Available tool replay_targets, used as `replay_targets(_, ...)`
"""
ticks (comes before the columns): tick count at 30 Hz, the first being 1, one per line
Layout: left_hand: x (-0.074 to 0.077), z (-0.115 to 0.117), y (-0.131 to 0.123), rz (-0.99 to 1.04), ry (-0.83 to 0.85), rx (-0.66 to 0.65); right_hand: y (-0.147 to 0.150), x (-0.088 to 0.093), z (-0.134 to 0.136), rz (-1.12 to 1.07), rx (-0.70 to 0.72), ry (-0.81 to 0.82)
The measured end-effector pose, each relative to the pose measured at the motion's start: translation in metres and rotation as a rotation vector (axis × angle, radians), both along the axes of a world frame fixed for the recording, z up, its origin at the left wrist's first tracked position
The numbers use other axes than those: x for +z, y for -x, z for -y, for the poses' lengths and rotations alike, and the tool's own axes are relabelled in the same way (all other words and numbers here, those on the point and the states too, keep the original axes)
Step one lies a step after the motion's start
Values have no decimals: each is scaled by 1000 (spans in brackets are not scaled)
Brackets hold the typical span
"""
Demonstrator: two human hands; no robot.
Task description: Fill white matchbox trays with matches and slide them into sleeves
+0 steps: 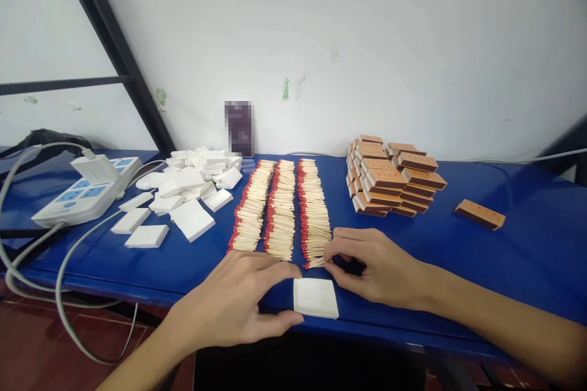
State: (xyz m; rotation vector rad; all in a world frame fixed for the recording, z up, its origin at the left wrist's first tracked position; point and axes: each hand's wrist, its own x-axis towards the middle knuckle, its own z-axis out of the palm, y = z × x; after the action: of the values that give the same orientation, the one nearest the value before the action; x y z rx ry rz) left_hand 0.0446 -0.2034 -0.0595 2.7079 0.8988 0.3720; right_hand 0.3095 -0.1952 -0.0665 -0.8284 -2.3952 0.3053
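Observation:
A white matchbox tray (315, 297) lies at the table's front edge, with no matches seen in it. My left hand (243, 296) holds its left side, the thumb at the near corner and a finger at the far one. Just beyond and to the right, my right hand (371, 265) pinches at the near end of the right row of matches (314, 207); how many sticks it has is hidden. Two more rows, a middle one (280, 207) and a left one (254, 201), run alongside, red heads to the left.
White trays (188, 180) are heaped at the left, beside a power strip (89, 195) with cables. Brown matchbox sleeves (385, 174) are stacked at the back right, and a single sleeve (480, 215) lies farther right. A blurred dark rectangular object (240, 129) leans against the wall.

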Motion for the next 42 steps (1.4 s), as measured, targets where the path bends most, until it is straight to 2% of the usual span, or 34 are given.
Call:
replay_targets(12, 0, -1, 1, -7, 10, -7, 0, -3, 0, 7, 56, 28)
replay_targets(30, 1, -1, 0, -12, 17, -2, 0, -2, -1, 19, 59, -8)
replay_targets(42, 1, -1, -1, -37, -30, -9, 2, -3, 0, 15, 58, 29)
